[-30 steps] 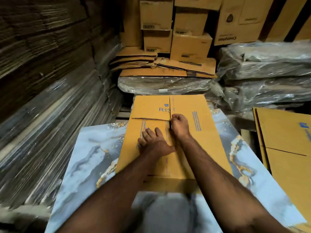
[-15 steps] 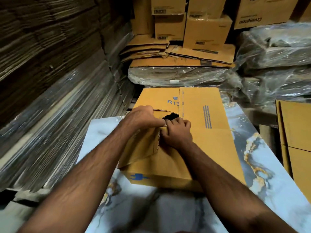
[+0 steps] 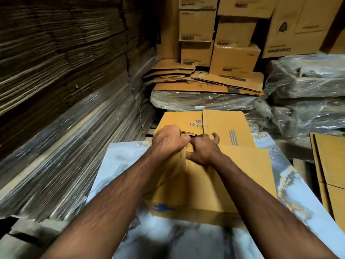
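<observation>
The flat-folded carton (image 3: 233,174) lies on the marble-patterned desk (image 3: 119,165), its far flaps reaching past the desk's back edge. It is judged that the carton is being opened out from flat. The left hand (image 3: 168,140) is curled over the raised edge of the left panel, and the right hand (image 3: 203,151) is close beside it, fingers hooked at the slit between panel and flap with the thumb spread. Both hands are thus clamped on the carton.

For the step to go well, the left panel should be lifted along its crease while the right side is held down against the desk. That way the walls square up and the corrugated edge is not torn.

"R13" (image 3: 196,125) is printed in blue on the far flap. The blue lines of print (image 3: 233,137) beside it cannot be read. Behind, "Crompton" (image 3: 278,50) is seen upside down on a large box. The labels on the stacked boxes (image 3: 196,25) are too small to read.
</observation>
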Available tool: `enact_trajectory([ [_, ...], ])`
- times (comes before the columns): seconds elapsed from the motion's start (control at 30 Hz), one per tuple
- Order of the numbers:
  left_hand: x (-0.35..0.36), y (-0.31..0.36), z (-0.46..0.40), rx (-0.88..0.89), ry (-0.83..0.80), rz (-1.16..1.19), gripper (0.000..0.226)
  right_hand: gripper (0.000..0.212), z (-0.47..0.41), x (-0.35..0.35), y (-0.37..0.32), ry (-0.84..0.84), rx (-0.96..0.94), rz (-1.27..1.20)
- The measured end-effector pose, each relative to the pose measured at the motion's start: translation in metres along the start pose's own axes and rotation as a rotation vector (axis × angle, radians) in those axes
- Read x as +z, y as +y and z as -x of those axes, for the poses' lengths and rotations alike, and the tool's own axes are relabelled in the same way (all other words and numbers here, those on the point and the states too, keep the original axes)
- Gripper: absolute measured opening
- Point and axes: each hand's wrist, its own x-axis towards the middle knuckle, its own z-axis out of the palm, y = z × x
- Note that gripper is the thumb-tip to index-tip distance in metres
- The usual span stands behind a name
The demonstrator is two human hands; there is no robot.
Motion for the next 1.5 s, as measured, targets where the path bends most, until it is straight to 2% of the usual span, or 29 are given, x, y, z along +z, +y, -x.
enact_trajectory([
  [0.2,-0.005,0.006,-0.009,-0.039,0.01,-0.024,0.038,0.058,0.034,-0.027,-0.004,0.16,-0.093,-0.001],
  [0.33,-0.009,0.007,-0.016,-0.055,-0.024,-0.014,0.04,0.031,0.065,-0.038,-0.019,0.284,-0.123,0.05],
  [0.47,-0.016,0.005,-0.017,-0.026,-0.072,-0.009,0.045,0.036,0.089,-0.043,-0.03,0.373,-0.164,0.068],
  [0.63,-0.018,0.011,-0.011,-0.031,-0.092,-0.007,0.034,0.032,0.119,-0.043,-0.038,0.531,-0.251,0.07],
  [0.8,-0.015,0.0,-0.006,-0.05,-0.082,0.074,0.039,0.032,0.153,-0.038,-0.056,0.615,-0.213,0.173],
  [0.9,-0.016,-0.011,-0.007,-0.025,-0.101,0.152,0.052,0.03,0.173,-0.031,-0.067,0.641,-0.166,0.216],
  [1.03,-0.014,-0.025,-0.004,0.001,-0.188,0.242,0.08,0.026,0.194,-0.032,-0.079,0.519,-0.086,0.225],
  [1.17,-0.019,-0.042,0.014,0.057,-0.278,0.469,0.081,0.021,0.211,-0.058,-0.096,0.214,-0.019,0.179],
  [1.23,-0.017,-0.053,0.027,0.098,-0.428,0.565,0.081,0.016,0.215,-0.063,-0.103,0.119,-0.01,0.178],
  [1.27,-0.012,-0.06,0.032,0.121,-0.541,0.518,0.084,0.014,0.217,-0.06,-0.106,0.062,-0.007,0.18],
  [1.33,0.009,-0.072,0.045,0.142,-0.73,0.226,0.09,0.036,0.221,-0.038,-0.107,-0.069,-0.019,0.122],
  [1.4,0.031,-0.077,0.058,0.218,-0.686,0.034,0.083,0.056,0.229,0.0,-0.102,-0.212,-0.03,0.054],
  [1.5,0.047,-0.086,0.069,0.294,-0.603,-0.01,0.079,0.074,0.244,0.054,-0.092,-0.485,0.027,0.15],
])
